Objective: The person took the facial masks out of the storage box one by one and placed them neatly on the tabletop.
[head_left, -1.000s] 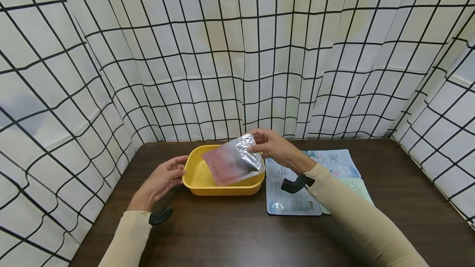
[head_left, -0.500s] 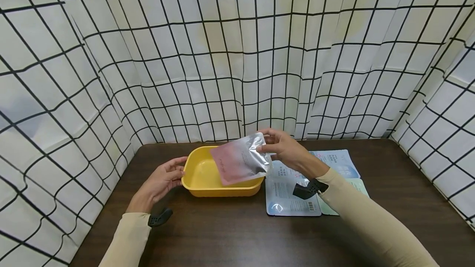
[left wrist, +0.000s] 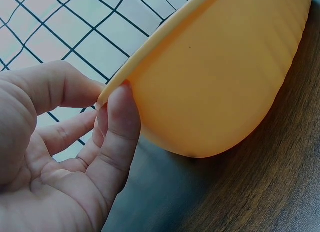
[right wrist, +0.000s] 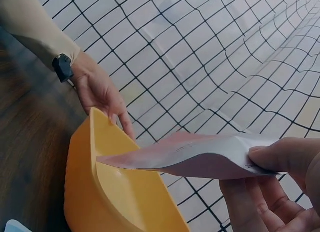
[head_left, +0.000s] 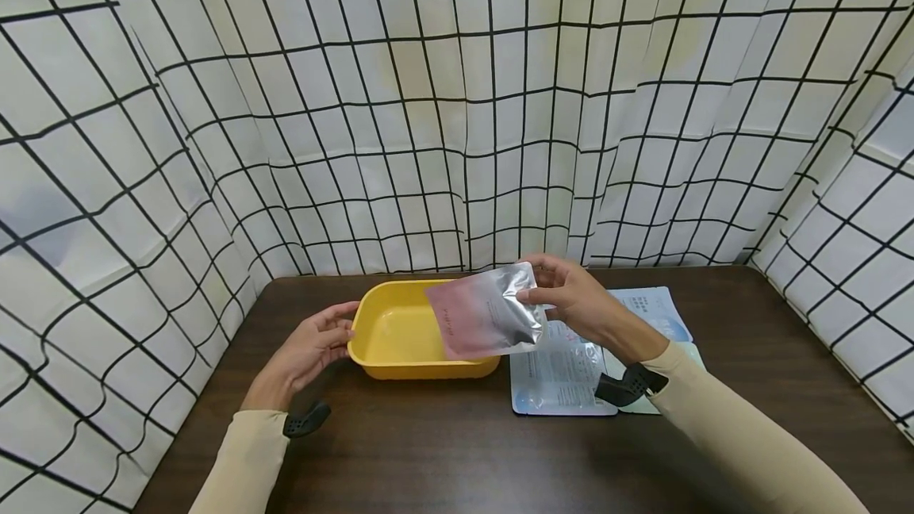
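Observation:
My right hand (head_left: 571,292) pinches the silver end of a pink and silver sachet (head_left: 478,312) between thumb and fingers. The sachet is tilted and hangs over the right side of a yellow plastic basin (head_left: 389,339); in the right wrist view the sachet (right wrist: 200,154) is seen nearly edge-on above the basin. At the basin's left end, my left hand (head_left: 314,347) holds the rim. The left wrist view shows that hand's thumb and finger (left wrist: 122,117) pinching the rim of the basin (left wrist: 215,81). The basin's inside shows bare yellow on the left; the sachet hides its right part.
Right of the basin, several blue and green sachets (head_left: 560,383) lie flat on the dark wooden table (head_left: 443,450), partly hidden under my right hand and arm. A white curtain with a black grid (head_left: 457,117) stands behind the table and along both sides.
My right hand has moved steadily to the right with the pink and silver sachet, from over the basin's middle to its right side. My left hand keeps its hold on the rim.

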{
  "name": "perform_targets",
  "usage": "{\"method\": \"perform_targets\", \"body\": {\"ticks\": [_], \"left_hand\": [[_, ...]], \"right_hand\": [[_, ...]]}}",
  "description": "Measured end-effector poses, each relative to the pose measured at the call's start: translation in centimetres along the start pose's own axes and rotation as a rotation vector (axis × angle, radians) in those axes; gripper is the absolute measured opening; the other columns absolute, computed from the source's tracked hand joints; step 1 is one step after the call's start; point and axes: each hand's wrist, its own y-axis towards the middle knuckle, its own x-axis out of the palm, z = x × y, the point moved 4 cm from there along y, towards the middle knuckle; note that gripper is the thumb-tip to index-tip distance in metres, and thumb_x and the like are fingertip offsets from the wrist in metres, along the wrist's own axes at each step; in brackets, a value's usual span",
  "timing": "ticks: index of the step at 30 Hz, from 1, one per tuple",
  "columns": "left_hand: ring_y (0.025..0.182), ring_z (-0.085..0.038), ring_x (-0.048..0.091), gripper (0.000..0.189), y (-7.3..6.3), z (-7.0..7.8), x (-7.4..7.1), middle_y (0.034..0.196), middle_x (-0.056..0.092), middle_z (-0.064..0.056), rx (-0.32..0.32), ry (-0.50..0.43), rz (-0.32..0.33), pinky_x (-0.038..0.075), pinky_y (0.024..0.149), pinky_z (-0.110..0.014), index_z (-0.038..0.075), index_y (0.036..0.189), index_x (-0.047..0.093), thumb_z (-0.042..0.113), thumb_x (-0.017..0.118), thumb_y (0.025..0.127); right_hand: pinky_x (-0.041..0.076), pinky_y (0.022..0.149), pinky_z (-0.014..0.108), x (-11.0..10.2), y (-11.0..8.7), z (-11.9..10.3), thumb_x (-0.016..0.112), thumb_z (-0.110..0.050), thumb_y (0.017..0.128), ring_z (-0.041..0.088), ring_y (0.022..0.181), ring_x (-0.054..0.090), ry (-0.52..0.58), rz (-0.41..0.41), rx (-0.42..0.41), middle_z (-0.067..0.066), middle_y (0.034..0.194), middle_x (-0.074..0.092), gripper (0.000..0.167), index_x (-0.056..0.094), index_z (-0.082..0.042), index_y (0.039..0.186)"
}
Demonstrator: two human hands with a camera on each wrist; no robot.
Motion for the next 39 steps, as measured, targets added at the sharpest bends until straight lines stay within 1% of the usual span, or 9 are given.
{"method": "perform_targets", "body": {"ticks": [3, 8, 13, 17, 21, 26, 32, 34, 39], "left_hand": [[0.091, -0.017, 0.068, 0.063, 0.1, 0.0, -0.1, 0.112, 0.063, -0.008, -0.005, -0.002, 0.01, 0.059, 0.083, -0.028, 0.007, 0.156, 0.034, 0.005, 0.061, 0.099], [0.091, -0.017, 0.068, 0.064, 0.0, 0.0, -0.1, 0.111, 0.063, -0.007, 0.003, -0.004, 0.0, 0.059, 0.083, -0.028, 0.005, 0.157, 0.032, 0.005, 0.061, 0.099], [0.091, -0.017, 0.067, 0.064, 0.0, -0.1, -0.1, 0.112, 0.063, -0.008, 0.003, -0.011, -0.001, 0.059, 0.083, -0.028, 0.005, 0.157, 0.032, 0.005, 0.061, 0.099], [0.09, -0.017, 0.068, 0.064, 0.1, -0.2, -0.1, 0.112, 0.063, -0.008, 0.001, -0.014, 0.001, 0.059, 0.083, -0.028, 0.006, 0.157, 0.033, 0.004, 0.061, 0.099], [0.09, -0.017, 0.068, 0.064, 0.0, -0.1, 0.0, 0.112, 0.063, -0.008, 0.01, -0.015, -0.01, 0.059, 0.082, -0.028, 0.005, 0.157, 0.031, 0.005, 0.06, 0.1], [0.09, -0.016, 0.068, 0.065, 0.0, 0.1, 0.0, 0.111, 0.063, -0.006, 0.013, -0.015, -0.015, 0.059, 0.081, -0.028, 0.004, 0.158, 0.03, 0.005, 0.06, 0.1], [0.09, -0.017, 0.067, 0.065, -0.1, 0.0, 0.0, 0.112, 0.063, -0.007, 0.003, -0.004, -0.013, 0.059, 0.082, -0.028, 0.005, 0.158, 0.03, 0.005, 0.06, 0.1], [0.091, -0.017, 0.067, 0.065, -0.1, -0.1, 0.0, 0.113, 0.063, -0.008, -0.001, 0.003, -0.012, 0.059, 0.082, -0.028, 0.005, 0.158, 0.029, 0.006, 0.059, 0.1], [0.091, -0.018, 0.067, 0.063, 0.1, -0.1, -0.1, 0.114, 0.063, -0.008, -0.006, 0.002, 0.009, 0.059, 0.084, -0.028, 0.007, 0.157, 0.033, 0.005, 0.06, 0.1]], "right_hand": [[0.059, 0.081, 0.042, -0.3, -0.8, -0.2, 0.072, -0.005, 0.091, 0.026, 0.104, 0.063, 0.003, 0.01, -0.012, 0.013, 0.126, 0.062, 0.049, 0.054, -0.009, 0.136], [0.059, 0.082, 0.044, -1.1, -2.1, -0.4, 0.072, -0.006, 0.092, 0.026, 0.108, 0.061, 0.009, 0.035, -0.036, 0.012, 0.127, 0.059, 0.054, 0.05, -0.011, 0.141], [0.06, 0.084, 0.045, -1.8, -3.2, -0.7, 0.07, -0.006, 0.093, 0.025, 0.108, 0.061, 0.022, 0.051, -0.05, 0.012, 0.126, 0.057, 0.053, 0.047, -0.01, 0.141], [0.06, 0.082, 0.045, -2.0, -4.2, -0.8, 0.07, -0.005, 0.094, 0.023, 0.105, 0.062, 0.026, 0.043, -0.058, 0.009, 0.124, 0.058, 0.049, 0.047, -0.01, 0.137], [0.061, 0.081, 0.041, -2.1, -5.4, -0.5, 0.069, -0.003, 0.094, 0.02, 0.102, 0.063, 0.034, 0.028, -0.067, 0.007, 0.12, 0.059, 0.046, 0.047, -0.009, 0.134], [0.061, 0.079, 0.038, -2.2, -6.9, -0.1, 0.068, -0.002, 0.095, 0.019, 0.099, 0.064, 0.033, 0.034, -0.065, 0.007, 0.116, 0.058, 0.044, 0.047, -0.009, 0.133], [0.061, 0.076, 0.036, -2.2, -8.7, 0.8, 0.065, 0.0, 0.095, 0.016, 0.098, 0.064, 0.073, 0.013, -0.047, 0.004, 0.114, 0.057, 0.043, 0.047, -0.01, 0.133], [0.061, 0.076, 0.036, -2.4, -9.3, 1.2, 0.064, 0.0, 0.096, 0.015, 0.098, 0.064, 0.079, 0.008, -0.042, 0.004, 0.115, 0.057, 0.043, 0.046, -0.011, 0.133], [0.061, 0.079, 0.039, -2.9, -10.4, 1.9, 0.063, -0.001, 0.096, 0.017, 0.1, 0.064, 0.062, 0.028, -0.027, 0.006, 0.119, 0.057, 0.044, 0.044, -0.011, 0.135]]}}
